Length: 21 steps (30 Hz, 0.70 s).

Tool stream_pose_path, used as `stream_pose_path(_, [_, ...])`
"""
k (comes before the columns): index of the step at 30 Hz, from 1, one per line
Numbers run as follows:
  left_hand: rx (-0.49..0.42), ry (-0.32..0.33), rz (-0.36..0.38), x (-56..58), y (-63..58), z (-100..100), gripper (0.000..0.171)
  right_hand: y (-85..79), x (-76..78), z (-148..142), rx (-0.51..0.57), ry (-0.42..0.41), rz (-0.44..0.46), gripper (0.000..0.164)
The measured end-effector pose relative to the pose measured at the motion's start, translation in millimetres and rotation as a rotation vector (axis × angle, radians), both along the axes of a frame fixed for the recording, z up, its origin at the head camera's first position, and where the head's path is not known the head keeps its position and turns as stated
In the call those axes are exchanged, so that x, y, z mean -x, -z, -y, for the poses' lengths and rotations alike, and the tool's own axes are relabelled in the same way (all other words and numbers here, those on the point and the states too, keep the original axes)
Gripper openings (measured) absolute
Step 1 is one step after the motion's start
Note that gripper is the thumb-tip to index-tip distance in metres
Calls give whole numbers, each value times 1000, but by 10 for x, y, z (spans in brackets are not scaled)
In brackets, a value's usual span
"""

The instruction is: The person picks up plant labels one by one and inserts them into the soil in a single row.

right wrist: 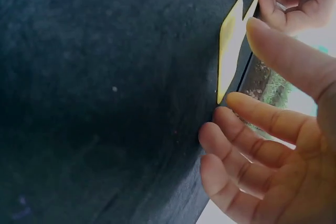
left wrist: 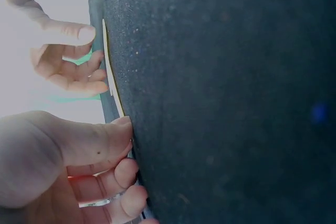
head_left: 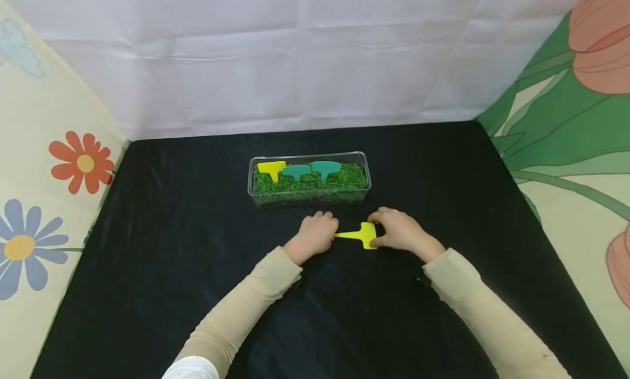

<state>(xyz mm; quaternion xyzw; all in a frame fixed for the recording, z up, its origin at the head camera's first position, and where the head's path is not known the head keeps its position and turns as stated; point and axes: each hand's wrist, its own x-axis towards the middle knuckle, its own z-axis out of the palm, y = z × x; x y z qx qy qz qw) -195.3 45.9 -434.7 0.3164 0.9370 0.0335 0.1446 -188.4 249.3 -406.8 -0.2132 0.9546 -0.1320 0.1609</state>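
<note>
A yellow T-shaped plant label [head_left: 367, 235] lies sideways on the black cloth, its narrow stem toward the left hand. My left hand [head_left: 317, 232] pinches the stem's pointed end between thumb [left wrist: 118, 132] and forefinger. At the wide head is my right hand [head_left: 401, 229], with thumb and forefinger spread beside its two right corners. In the right wrist view, the right fingers [right wrist: 247, 150] are loosely bent and the thumb overlaps the label [right wrist: 229, 51]. Beyond the hands, a clear plastic box [head_left: 309, 198] holds green grass.
In the grass stand a yellow label [head_left: 270, 168] at the left and two teal labels, one near the middle [head_left: 296, 171] and one to its right [head_left: 326, 168]. A white sheet [head_left: 295, 67] hangs behind the black-covered table [head_left: 172, 231]; flower-patterned panels flank it.
</note>
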Motion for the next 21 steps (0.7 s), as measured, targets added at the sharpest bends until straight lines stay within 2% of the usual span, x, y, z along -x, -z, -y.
stream_pose_path(12, [-10,-2,-7,-24,-44,38,19,52,18,49,-26,22,-14,43])
stream_pose_path(21, [-186,-10,31,-27,-105,171,16,59,30,35,22,81,19,39])
